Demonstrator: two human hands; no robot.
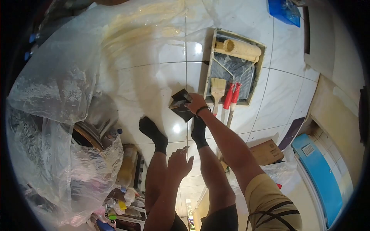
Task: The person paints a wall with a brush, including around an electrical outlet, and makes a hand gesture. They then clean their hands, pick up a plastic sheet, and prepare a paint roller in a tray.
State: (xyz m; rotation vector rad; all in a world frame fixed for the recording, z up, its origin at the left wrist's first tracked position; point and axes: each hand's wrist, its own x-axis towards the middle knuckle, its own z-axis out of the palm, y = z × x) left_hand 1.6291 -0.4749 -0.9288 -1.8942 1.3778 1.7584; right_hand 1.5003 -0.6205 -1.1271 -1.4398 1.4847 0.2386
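Low over the white floor tiles, my right hand [197, 104] grips a folded dark sheet [185, 114] that looks like sandpaper. A greyish, pale-edged piece lies against the sheet; I cannot make out what it is. My left hand [180, 161] hangs between my legs with thumb and fingers apart, holding nothing. Just beyond my right hand stands a paint tray [263, 57]. A paint roller [243, 50] with a cream sleeve lies across its far end. At the near edge rest a wide paintbrush [218, 87] and red handles [231, 96].
Clear plastic sheeting [58, 81] covers things at the left. Bottles [126, 165] and small items stand below it. A cardboard box [266, 152] and a blue panel [318, 177] are at the right. A blue container [284, 13] sits at the far right.
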